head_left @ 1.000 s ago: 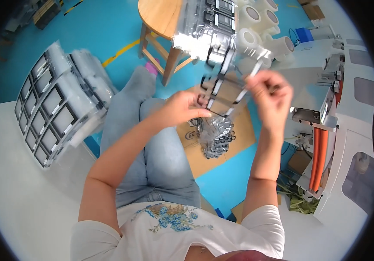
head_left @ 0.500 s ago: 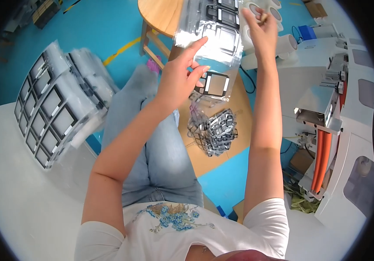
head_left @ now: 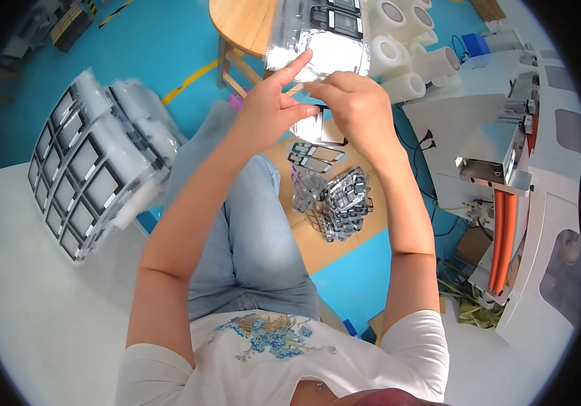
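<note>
A clear plastic film strip [head_left: 334,54] with black-framed, window-like pieces stretches away from me, with glare over its middle. My left hand [head_left: 260,115] holds the strip's left edge near its close end; the index finger lies extended on the film and the thumb sits lower, by a black-framed piece [head_left: 324,128]. My right hand [head_left: 361,111] is closed in a pinch over the strip, its fingertips close to my left hand's fingers. What it pinches is hidden. Below, a loose-looking section with dark frames [head_left: 316,157] hangs above a heap of similar pieces [head_left: 344,203].
The heap lies on brown cardboard [head_left: 290,230] on the blue floor. A round wooden stool [head_left: 240,27] stands ahead. White film rolls [head_left: 436,64] and a white machine [head_left: 466,135] with orange tubes [head_left: 503,237] are at right. Layered framed sheets [head_left: 87,169] rest on the white table [head_left: 27,284] at left.
My right hand has come down and left from the strip's far right side, where it pinched a small tan object, to beside my left hand. The near end of the strip now hangs lower.
</note>
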Available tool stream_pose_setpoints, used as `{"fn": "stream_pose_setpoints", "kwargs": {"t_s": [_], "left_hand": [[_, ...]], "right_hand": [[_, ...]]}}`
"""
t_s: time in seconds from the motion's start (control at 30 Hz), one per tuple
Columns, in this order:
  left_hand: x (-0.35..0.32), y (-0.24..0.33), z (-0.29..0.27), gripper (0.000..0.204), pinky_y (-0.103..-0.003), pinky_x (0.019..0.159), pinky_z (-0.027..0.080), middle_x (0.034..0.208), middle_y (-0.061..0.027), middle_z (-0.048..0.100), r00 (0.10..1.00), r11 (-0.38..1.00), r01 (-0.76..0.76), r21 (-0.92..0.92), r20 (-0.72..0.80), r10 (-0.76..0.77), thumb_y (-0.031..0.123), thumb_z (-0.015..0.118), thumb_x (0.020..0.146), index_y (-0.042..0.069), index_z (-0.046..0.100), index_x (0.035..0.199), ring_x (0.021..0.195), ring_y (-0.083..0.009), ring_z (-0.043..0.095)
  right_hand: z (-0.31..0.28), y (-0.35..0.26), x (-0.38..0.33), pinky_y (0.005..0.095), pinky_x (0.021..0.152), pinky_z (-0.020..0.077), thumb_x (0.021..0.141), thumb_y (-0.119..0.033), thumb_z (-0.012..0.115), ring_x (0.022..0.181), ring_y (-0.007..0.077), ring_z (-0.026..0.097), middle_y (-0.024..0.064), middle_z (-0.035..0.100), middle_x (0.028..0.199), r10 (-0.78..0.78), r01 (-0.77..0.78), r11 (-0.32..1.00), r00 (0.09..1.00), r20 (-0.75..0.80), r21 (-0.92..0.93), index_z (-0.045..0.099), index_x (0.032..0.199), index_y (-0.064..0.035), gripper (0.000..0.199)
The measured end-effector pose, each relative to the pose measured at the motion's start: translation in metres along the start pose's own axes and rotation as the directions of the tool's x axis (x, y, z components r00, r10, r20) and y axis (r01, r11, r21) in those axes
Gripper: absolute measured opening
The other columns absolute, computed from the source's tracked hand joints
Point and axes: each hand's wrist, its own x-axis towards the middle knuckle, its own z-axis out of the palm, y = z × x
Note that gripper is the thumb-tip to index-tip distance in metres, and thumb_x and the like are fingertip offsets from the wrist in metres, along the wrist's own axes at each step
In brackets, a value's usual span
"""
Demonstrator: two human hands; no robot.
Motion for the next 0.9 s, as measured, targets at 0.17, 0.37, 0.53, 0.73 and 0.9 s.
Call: {"fn": "stream_pose_setpoints", "kwargs": {"t_s": [0.17,0.37,0.53,0.73,0.9], "left_hand": [[-0.002,-0.003,-0.008,0.080,-0.023,0.063,0.045,0.071,-0.0020,0.067,0.999,0.996,-0.031,0.086,0.018,0.030,0.001,0.067,0.085,0.014,0.029,0.154,0.064,-0.0036,0.052],[-0.017,-0.005,0.010,0.075,-0.025,0.077,0.052,0.086,-0.0089,0.073,0.997,0.982,-0.076,-0.175,0.000,0.077,0.003,0.066,0.090,0.005,0.026,0.153,0.080,-0.0101,0.067],[-0.034,-0.060,0.034,0.038,-0.028,0.084,0.052,0.099,-0.0097,0.072,0.966,0.921,0.042,-0.387,0.250,0.061,0.008,0.071,0.089,-0.002,0.057,0.123,0.093,-0.0123,0.066],[-0.042,-0.013,0.047,0.006,-0.024,0.075,0.053,0.092,-0.0086,0.070,0.941,0.823,-0.038,-0.567,0.256,0.220,0.003,0.064,0.093,-0.001,0.063,0.097,0.086,-0.0111,0.067],[-0.024,0.007,0.023,0.032,-0.022,0.063,0.050,0.074,-0.0049,0.067,0.968,0.962,-0.165,-0.217,-0.225,0.115,0.001,0.064,0.092,-0.001,0.052,0.121,0.071,-0.0077,0.064]], "right_hand": [[-0.045,-0.014,-0.027,0.0408,0.069,0.0506,0.070,-0.005,0.059,0.076,0.0299,0.063,0.0114,0.062,0.079,0.334,-0.262,0.874,0.936,0.115,-0.409,0.061,0.082,-0.0032,0.012],[-0.046,-0.019,-0.102,0.0216,0.056,0.0360,0.081,-0.010,0.077,0.066,0.0038,0.044,-0.0048,0.058,0.084,0.672,-0.727,0.385,0.643,0.368,0.568,0.060,0.117,-0.0031,0.040],[-0.066,-0.047,-0.065,0.0198,0.054,0.0357,0.079,0.000,0.076,0.063,0.0026,0.050,-0.0027,0.066,0.076,0.603,-0.458,0.537,0.795,0.057,0.708,0.072,0.087,-0.0034,0.009],[-0.117,0.018,0.027,0.0186,0.050,0.0296,0.087,-0.012,0.072,0.057,0.0017,0.042,-0.0048,0.058,0.073,0.721,-0.164,0.515,0.614,-0.322,0.841,0.067,0.095,-0.0024,0.013],[-0.016,0.120,0.061,0.0167,0.051,0.0312,0.088,-0.021,0.074,0.058,0.0007,0.042,-0.0063,0.061,0.078,0.753,-0.323,0.370,0.653,-0.077,0.871,0.069,0.100,-0.0052,0.021]]}}
